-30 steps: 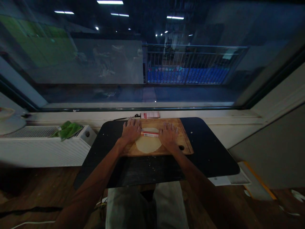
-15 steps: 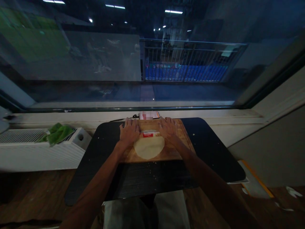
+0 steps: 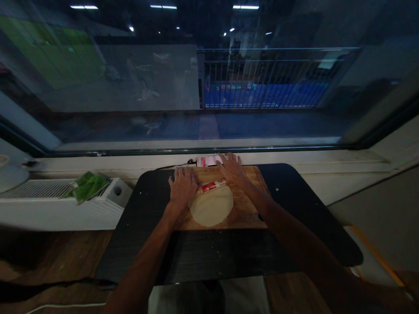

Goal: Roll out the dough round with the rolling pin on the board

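Note:
A round, thin sheet of dough [image 3: 211, 206] lies flat on a wooden cutting board [image 3: 248, 213]. Across its far edge is a rolling pin [image 3: 213, 186] with a red and white label, tilted so its right end is farther from me. My left hand [image 3: 183, 185] lies over the pin's left end, fingers stretched forward. Over the right end is my right hand [image 3: 231, 168], its fingers spread and reaching toward the far edge of the board. Both palms appear to rest on the pin. Its ends are hidden under the hands.
The board sits on a black table [image 3: 203, 257] dotted with crumbs. Behind it, a phone [image 3: 209, 161] with a cable leans on the windowsill [image 3: 294, 160]. A green cloth [image 3: 89, 186] lies on a white radiator [image 3: 81, 214] at left. A large window [image 3: 209, 87] stands ahead.
The rolling pin has turned from nearly level to slanted, its right end farther away. My right hand has moved forward, close to the phone. The view has shifted slightly.

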### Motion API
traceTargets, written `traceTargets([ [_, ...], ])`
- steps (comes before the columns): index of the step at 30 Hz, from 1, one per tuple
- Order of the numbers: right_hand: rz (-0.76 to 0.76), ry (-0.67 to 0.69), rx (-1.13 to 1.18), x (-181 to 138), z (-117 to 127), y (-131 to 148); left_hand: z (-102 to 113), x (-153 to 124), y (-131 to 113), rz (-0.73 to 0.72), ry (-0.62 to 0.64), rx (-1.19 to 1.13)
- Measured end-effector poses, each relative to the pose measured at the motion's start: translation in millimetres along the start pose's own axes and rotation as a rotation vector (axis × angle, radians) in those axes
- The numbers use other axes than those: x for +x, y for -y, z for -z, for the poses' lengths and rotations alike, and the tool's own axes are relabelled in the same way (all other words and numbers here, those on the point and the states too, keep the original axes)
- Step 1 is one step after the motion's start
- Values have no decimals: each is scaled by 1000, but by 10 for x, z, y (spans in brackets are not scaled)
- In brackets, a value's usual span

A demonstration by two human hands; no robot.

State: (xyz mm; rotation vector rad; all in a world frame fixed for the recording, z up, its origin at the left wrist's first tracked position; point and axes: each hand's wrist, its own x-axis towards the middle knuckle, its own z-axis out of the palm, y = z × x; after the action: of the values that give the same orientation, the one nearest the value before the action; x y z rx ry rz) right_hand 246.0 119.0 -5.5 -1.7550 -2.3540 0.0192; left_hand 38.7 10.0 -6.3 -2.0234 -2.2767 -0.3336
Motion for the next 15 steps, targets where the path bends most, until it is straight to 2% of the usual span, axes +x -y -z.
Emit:
traceTargets([
  [5, 24, -5, -55, -155, 13, -20, -12, -30, 2, 25, 30, 11],
  [10, 13, -57, -84, -548, 14, -48, -66, -25, 25, -34, 35, 17],
  [15, -47, -129, -61, -940, 8, 42, -89, -70, 52, -99, 8, 23],
])
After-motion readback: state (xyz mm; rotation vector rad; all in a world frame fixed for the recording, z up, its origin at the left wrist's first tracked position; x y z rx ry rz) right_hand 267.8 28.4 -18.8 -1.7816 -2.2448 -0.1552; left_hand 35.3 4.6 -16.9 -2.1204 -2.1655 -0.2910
